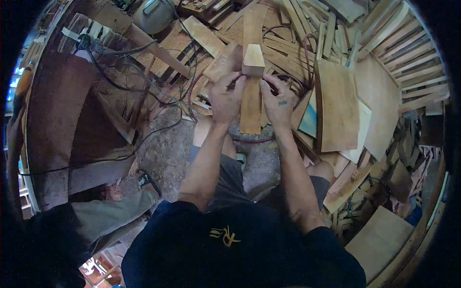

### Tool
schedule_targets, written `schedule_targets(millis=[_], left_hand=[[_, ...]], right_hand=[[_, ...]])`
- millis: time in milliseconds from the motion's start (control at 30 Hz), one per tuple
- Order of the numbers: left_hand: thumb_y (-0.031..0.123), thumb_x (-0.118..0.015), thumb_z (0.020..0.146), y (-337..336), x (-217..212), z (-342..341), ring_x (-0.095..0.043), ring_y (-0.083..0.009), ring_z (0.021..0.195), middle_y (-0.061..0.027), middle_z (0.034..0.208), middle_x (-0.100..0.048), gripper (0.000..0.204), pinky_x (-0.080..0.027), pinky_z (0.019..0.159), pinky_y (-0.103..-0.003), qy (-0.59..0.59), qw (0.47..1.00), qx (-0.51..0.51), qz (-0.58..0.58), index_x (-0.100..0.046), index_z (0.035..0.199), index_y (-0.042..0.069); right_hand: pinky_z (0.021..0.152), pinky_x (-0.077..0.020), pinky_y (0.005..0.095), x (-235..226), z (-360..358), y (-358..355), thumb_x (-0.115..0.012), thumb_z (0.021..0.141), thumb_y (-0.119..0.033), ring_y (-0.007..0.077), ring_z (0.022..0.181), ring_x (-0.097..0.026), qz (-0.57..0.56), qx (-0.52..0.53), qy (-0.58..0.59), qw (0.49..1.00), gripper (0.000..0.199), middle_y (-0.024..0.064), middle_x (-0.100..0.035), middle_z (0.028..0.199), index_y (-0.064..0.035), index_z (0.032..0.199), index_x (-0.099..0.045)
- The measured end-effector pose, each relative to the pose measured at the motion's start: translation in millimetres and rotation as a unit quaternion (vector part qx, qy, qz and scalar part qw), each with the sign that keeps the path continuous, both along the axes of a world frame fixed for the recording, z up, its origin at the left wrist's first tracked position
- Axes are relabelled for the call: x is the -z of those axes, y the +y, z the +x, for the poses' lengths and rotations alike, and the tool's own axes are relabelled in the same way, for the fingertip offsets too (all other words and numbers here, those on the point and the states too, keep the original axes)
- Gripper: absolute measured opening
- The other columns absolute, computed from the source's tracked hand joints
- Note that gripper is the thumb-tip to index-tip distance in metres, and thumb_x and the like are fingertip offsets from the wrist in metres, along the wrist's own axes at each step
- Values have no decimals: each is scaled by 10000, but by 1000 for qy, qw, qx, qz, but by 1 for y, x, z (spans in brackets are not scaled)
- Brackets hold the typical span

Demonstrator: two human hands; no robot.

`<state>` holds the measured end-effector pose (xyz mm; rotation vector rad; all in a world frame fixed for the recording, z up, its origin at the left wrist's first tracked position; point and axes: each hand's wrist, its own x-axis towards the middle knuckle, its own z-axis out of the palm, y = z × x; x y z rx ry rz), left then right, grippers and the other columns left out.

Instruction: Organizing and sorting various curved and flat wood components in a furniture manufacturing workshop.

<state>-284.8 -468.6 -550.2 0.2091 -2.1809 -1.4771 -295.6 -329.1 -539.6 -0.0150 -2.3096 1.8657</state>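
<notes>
You held a small tapered wood block [253, 59] at the top end of a long narrow plank [250, 103] that stood upright between your knees, above the concrete floor [165, 153]. Your left hand [225, 98] and right hand [278, 103] flanked the plank, fingers clamped on the block's lower edge from either side. Whether the block sat flush on the plank's end was hard to tell from above. You would have done well to keep even pressure from both sides. Curved boards [338, 108] and loose slats [408, 67] lay piled to your right, black cables [144, 103] to your left.
</notes>
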Motion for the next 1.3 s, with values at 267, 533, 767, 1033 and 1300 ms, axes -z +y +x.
schedule_targets(millis=[267, 533, 767, 1033, 1300], left_hand=[[127, -712, 861, 10, -2, 13, -704, -217, 947, -159, 1089, -691, 336, -560, 806, -315, -6, 996, 41, 77, -643, 1145, -39], [148, -734, 845, 7, 1, 13, -696, -247, 970, -191, 1102, -687, 361, -552, 842, -333, 16, 999, 28, -18, -653, 1141, -42], [149, -751, 823, 9, -7, 15, -684, -263, 1018, -190, 1135, -686, 337, -547, 872, -345, 30, 999, 16, -40, -683, 1101, -28], [128, -738, 819, 3, 3, 10, -679, -318, 1016, -207, 1097, -677, 307, -549, 870, -365, 71, 995, 27, -68, -664, 1056, -54], [108, -765, 786, 2, 0, 9, -692, -325, 985, -221, 1054, -691, 290, -549, 873, -360, 102, 992, 37, -69, -689, 996, -78]], right_hand=[[880, -513, 277, 10, 3, 3, -670, 928, -138, 131, 956, -661, -83, -51, 15, 995, 308, 91, -715, 1044, 19, 1192, -649], [873, -523, 289, 15, 2, 5, -652, 929, -114, 153, 966, -664, -60, -41, 20, 997, 291, 103, -705, 1053, 27, 1184, -648], [881, -525, 297, 1, 6, 4, -653, 931, -130, 174, 972, -673, -28, -43, 26, 998, 294, 107, -709, 1060, 33, 1176, -655], [909, -508, 307, 16, -1, 6, -646, 919, -99, 185, 1002, -661, -36, -61, 33, 997, 282, 115, -704, 1084, 25, 1172, -658], [900, -503, 307, 8, 1, 7, -649, 891, -76, 185, 985, -666, 23, -45, 81, 995, 285, 119, -712, 1047, 33, 1153, -668]])
